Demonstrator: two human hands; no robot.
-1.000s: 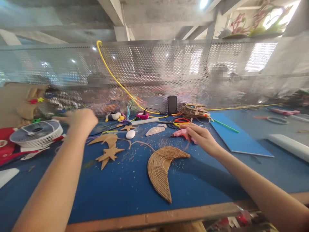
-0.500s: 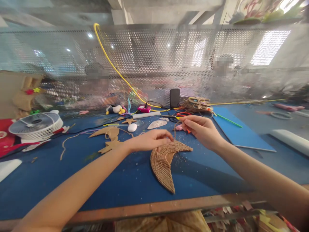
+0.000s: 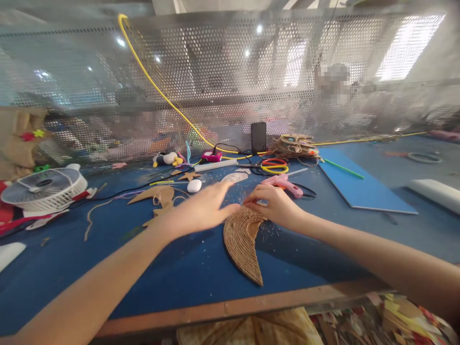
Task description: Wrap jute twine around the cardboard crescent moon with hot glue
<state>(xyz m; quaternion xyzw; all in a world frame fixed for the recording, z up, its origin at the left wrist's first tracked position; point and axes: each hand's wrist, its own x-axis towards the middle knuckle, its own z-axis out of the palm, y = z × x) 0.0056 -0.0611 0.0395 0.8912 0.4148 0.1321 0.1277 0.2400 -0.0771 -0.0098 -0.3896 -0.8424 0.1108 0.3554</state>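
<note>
A crescent moon shape wrapped in rows of brown twine [image 3: 240,244] lies on the blue tabletop, its lower tip towards the front edge. My right hand [image 3: 275,203] is over the crescent's upper right part, fingers drawn together in a pinch; what sits between the fingertips is hidden. To the left, my left hand [image 3: 201,206] is slightly blurred, fingers stretched out and thumb reaching towards the crescent's top edge. Just behind my right hand lies a pink glue gun [image 3: 287,184]. Cardboard cut-outs [image 3: 163,195] with a length of twine lie beyond my left forearm.
Yellow- and red-handled scissors [image 3: 275,166], a white egg-shaped piece [image 3: 194,186] and a black phone [image 3: 258,137] are behind the hands. A stack of twine-wrapped pieces [image 3: 293,146] and a blue board [image 3: 362,189] lie right. At left is a white fan [image 3: 45,189].
My right hand has come down and left from a raised strand of twine to the crescent. My left hand has moved off the crescent to the left, its fingers straightening. The glue gun shows more fully.
</note>
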